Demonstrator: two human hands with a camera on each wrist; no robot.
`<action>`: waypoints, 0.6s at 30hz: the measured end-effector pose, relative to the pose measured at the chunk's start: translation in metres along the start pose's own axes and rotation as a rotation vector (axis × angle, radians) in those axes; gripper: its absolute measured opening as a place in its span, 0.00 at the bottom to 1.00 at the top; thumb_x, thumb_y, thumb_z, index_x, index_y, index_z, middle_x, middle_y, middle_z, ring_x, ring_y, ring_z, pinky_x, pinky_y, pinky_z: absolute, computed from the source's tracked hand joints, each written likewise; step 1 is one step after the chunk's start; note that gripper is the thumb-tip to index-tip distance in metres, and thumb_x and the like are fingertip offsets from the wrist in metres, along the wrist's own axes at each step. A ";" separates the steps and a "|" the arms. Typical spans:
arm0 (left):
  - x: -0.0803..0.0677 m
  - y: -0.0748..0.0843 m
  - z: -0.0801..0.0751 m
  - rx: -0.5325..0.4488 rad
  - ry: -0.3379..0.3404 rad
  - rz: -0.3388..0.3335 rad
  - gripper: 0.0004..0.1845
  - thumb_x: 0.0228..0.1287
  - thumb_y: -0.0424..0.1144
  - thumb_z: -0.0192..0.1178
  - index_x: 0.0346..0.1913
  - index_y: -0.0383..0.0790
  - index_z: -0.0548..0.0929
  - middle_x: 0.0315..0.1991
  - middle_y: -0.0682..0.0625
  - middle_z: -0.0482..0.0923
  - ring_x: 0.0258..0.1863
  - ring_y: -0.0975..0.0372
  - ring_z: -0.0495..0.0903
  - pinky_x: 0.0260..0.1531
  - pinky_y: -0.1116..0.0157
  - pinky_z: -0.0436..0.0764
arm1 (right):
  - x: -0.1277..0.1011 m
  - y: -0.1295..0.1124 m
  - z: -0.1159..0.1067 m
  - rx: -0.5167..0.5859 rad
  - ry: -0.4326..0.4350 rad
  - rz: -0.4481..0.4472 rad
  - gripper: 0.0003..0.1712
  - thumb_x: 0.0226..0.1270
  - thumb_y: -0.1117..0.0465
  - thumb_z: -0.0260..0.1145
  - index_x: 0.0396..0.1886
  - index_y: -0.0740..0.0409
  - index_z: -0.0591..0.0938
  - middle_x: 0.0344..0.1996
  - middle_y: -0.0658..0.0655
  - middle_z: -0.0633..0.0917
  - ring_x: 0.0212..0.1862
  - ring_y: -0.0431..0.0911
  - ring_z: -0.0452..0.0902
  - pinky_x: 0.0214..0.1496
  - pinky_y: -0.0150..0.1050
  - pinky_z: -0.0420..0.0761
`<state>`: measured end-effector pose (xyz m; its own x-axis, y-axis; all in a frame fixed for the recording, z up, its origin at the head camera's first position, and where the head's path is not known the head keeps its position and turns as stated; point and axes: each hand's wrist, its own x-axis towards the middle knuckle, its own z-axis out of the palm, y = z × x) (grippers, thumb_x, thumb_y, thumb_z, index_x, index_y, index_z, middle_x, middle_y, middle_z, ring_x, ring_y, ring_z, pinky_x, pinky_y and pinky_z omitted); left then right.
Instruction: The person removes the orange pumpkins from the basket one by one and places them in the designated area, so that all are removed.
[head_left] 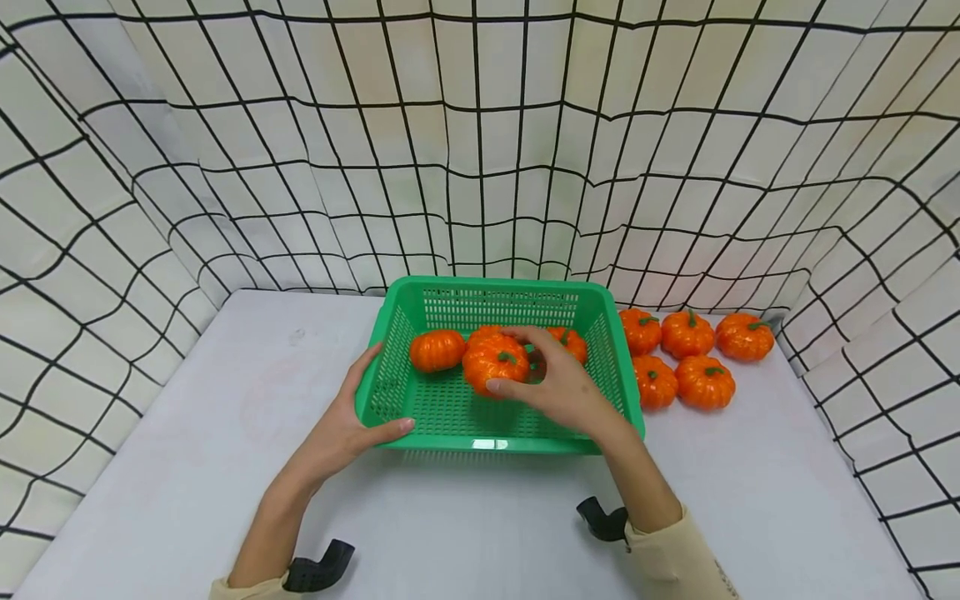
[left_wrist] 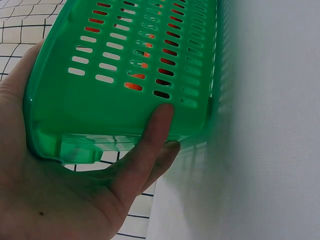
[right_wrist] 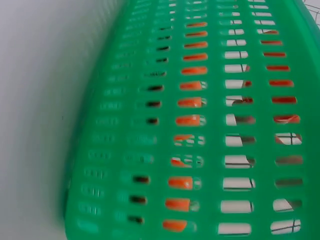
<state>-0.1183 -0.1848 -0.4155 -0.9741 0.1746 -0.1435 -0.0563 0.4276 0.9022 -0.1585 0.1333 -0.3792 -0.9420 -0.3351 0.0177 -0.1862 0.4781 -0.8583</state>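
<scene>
A small orange toy pumpkin [head_left: 496,364] with a green stem is pinched between the thumb and fingers of my right hand [head_left: 566,387], inside the green plastic basket [head_left: 487,443]. My left hand [head_left: 337,433] grips the basket's left end, thumb on the front rim and fingers along the side. In the left wrist view, the fingers of the left hand [left_wrist: 135,170] wrap the slotted wall's corner. Other pumpkins lie in the basket: one at the left [head_left: 437,350], one partly hidden behind the held pumpkin, and one at the right [head_left: 570,343], partly covered by the right hand.
Several more orange pumpkins [head_left: 687,334] stand in two rows on the white table [head_left: 480,525], just right of the basket. A black-grid netting over white panels [head_left: 480,142] encloses the table at the back and sides. In the right wrist view, the basket's slotted wall [right_wrist: 210,130] fills most of the frame.
</scene>
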 end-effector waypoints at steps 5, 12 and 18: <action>0.000 0.000 0.000 0.003 0.001 -0.005 0.61 0.60 0.50 0.75 0.82 0.77 0.38 0.87 0.43 0.37 0.82 0.39 0.50 0.71 0.30 0.61 | -0.005 0.003 -0.010 0.027 0.025 -0.027 0.42 0.62 0.46 0.79 0.74 0.38 0.71 0.68 0.50 0.75 0.61 0.55 0.78 0.60 0.50 0.84; 0.000 -0.001 -0.001 0.008 0.002 0.002 0.61 0.61 0.50 0.75 0.82 0.77 0.38 0.87 0.43 0.37 0.82 0.39 0.50 0.71 0.30 0.61 | -0.012 0.006 -0.024 0.035 0.071 -0.024 0.43 0.64 0.46 0.78 0.76 0.40 0.70 0.70 0.52 0.74 0.60 0.54 0.80 0.61 0.52 0.84; 0.001 -0.001 0.000 0.011 0.004 0.003 0.61 0.61 0.50 0.75 0.82 0.76 0.38 0.86 0.42 0.38 0.81 0.39 0.52 0.71 0.32 0.63 | -0.017 0.011 -0.036 0.050 0.105 -0.039 0.43 0.65 0.48 0.77 0.76 0.40 0.69 0.70 0.53 0.74 0.59 0.54 0.80 0.60 0.53 0.84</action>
<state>-0.1190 -0.1850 -0.4167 -0.9752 0.1725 -0.1388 -0.0507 0.4365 0.8983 -0.1542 0.1730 -0.3703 -0.9590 -0.2642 0.1026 -0.2111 0.4243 -0.8806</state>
